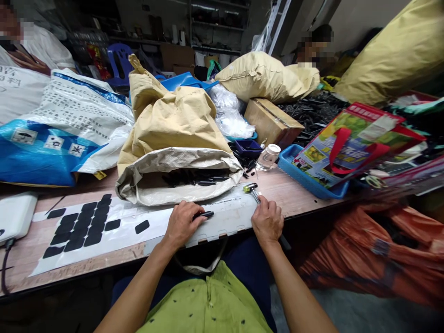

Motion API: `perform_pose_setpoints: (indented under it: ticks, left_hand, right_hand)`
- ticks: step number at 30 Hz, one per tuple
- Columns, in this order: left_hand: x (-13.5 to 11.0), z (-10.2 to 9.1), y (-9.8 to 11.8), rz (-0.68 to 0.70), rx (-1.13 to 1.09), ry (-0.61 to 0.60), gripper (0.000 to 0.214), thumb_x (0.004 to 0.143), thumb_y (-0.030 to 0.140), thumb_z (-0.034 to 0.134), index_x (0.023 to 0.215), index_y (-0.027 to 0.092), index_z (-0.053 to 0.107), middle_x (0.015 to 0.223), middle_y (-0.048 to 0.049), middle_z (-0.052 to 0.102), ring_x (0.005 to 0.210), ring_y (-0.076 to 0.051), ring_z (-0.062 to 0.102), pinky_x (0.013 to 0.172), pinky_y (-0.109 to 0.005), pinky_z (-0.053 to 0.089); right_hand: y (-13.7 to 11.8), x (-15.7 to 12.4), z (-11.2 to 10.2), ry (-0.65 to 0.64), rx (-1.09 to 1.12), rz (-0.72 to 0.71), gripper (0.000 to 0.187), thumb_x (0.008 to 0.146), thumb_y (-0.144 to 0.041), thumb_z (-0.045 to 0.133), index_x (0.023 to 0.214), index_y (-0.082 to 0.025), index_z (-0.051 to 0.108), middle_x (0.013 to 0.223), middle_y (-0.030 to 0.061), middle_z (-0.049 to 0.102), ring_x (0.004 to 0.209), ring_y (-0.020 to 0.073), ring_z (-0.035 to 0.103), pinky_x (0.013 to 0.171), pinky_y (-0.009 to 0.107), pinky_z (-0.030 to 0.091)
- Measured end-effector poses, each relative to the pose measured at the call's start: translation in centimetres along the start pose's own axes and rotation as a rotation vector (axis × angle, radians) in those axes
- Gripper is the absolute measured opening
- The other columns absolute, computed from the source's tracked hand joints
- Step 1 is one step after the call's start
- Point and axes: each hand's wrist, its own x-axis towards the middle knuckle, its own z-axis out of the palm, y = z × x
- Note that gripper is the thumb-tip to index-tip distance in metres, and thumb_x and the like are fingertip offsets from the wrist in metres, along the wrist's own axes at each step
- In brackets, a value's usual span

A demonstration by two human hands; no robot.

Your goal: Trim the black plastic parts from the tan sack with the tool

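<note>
My left hand (183, 223) is closed on a slim black pen-like piece (207, 214) and rests over the grey board (229, 217) at the table's front edge. Wrapped around the handle of a small hammer (255, 192) is my right hand (268, 219); the hammer's yellow-and-black head lies just above the board. Beyond my left hand, a tan sack (180, 120) gapes toward me, with several black pieces (204, 179) in its mouth. On white paper (145, 213) at the left, several black rounded squares (83, 222) lie in rows, with loose ones beside them.
A clear jar (268, 157) and a blue basket (314, 178) holding a colourful bag (347, 143) stand right of the sack. Behind are a cardboard box (272, 120) and a black heap (315, 113). An orange sack (381, 249) sits below right. Two people are across the table.
</note>
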Motion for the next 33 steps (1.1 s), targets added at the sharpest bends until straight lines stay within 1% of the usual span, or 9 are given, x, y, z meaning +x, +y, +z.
perform_pose_setpoints:
  ticks: [2,6,11,14,16,19,22,25,33]
  left_hand:
    - [-0.6,0.7,-0.4,-0.036,-0.020,0.006,0.014,0.092,0.036,0.070,0.102,0.026,0.073,0.100,-0.0030,0.072,0.096,-0.024,0.057,0.083,-0.037,0.039]
    - [-0.5,1.3,-1.0,-0.056,-0.034,0.014,0.016,0.087,0.035,0.075,0.102,0.028,0.075,0.099,-0.0020,0.071,0.098,-0.025,0.057,0.085,-0.038,0.039]
    - [-0.4,1.2,-1.3,-0.049,-0.072,0.010,0.019,0.087,0.034,0.074,0.106,0.029,0.076,0.099,-0.0027,0.071,0.098,-0.025,0.057,0.086,-0.038,0.040]
    - [-0.4,1.3,-1.6,-0.051,-0.117,0.020,0.020,0.088,0.034,0.073,0.106,0.027,0.076,0.101,-0.0036,0.071,0.100,-0.025,0.058,0.087,-0.038,0.041]
    - [-0.4,1.3,-1.7,-0.057,-0.134,0.025,0.019,0.087,0.033,0.074,0.104,0.026,0.076,0.101,-0.0037,0.072,0.100,-0.025,0.058,0.088,-0.038,0.041]
    - [-0.3,1.4,-1.8,-0.070,-0.144,0.028,0.018,0.087,0.033,0.075,0.103,0.026,0.076,0.100,-0.0038,0.072,0.098,-0.024,0.058,0.089,-0.038,0.042]
    - [-0.2,1.5,-1.8,-0.075,-0.149,0.029,0.018,0.087,0.032,0.075,0.104,0.026,0.077,0.098,-0.0037,0.070,0.097,-0.024,0.057,0.088,-0.038,0.041]
    - [-0.2,1.5,-1.7,-0.090,-0.131,0.033,0.017,0.086,0.030,0.075,0.103,0.027,0.078,0.095,-0.0028,0.069,0.097,-0.024,0.056,0.085,-0.037,0.040]
    - [-0.2,1.1,-1.1,-0.115,-0.105,0.030,0.009,0.084,0.027,0.077,0.093,0.025,0.078,0.092,-0.0014,0.068,0.096,-0.023,0.054,0.084,-0.037,0.037]
  right_hand:
    - [-0.1,0.0,0.0,0.009,0.003,0.001,0.034,0.100,-0.025,0.049,0.130,-0.025,0.064,0.100,0.0091,0.058,0.092,0.0239,0.047,0.073,0.036,0.027]
    - [-0.1,0.0,-0.1,0.029,0.022,0.014,0.035,0.099,-0.026,0.052,0.131,-0.025,0.065,0.100,0.0095,0.059,0.092,0.0238,0.048,0.074,0.036,0.029]
    - [0.0,0.4,-0.9,-0.033,0.123,0.048,0.037,0.098,-0.023,0.053,0.133,-0.025,0.067,0.102,0.0099,0.062,0.094,0.0235,0.053,0.077,0.034,0.035]
    - [-0.7,-0.3,-2.4,0.000,0.333,0.061,0.040,0.101,-0.023,0.046,0.137,-0.021,0.064,0.108,0.0111,0.066,0.101,0.0244,0.058,0.086,0.035,0.043]
    - [-1.7,-1.4,-3.7,-0.004,0.532,0.014,0.042,0.103,-0.026,0.042,0.140,-0.021,0.061,0.116,0.0114,0.068,0.107,0.0236,0.062,0.093,0.035,0.047]
    - [-3.5,-3.9,-5.6,-0.120,0.816,-0.114,0.040,0.105,-0.029,0.042,0.140,-0.021,0.060,0.127,0.0104,0.068,0.113,0.0198,0.065,0.099,0.033,0.051]
    - [-5.1,-6.3,-6.8,-0.242,0.955,-0.220,0.039,0.105,-0.027,0.043,0.139,-0.021,0.062,0.127,0.0094,0.069,0.116,0.0175,0.065,0.101,0.030,0.053]
    - [-6.1,-7.4,-7.3,-0.300,0.977,-0.273,0.038,0.105,-0.025,0.043,0.137,-0.022,0.064,0.119,0.0085,0.071,0.110,0.0168,0.067,0.098,0.029,0.054]
    - [-7.4,-7.6,-7.3,-0.311,0.877,-0.334,0.041,0.104,-0.022,0.042,0.140,-0.024,0.063,0.103,0.0066,0.068,0.094,0.0161,0.068,0.088,0.024,0.055]
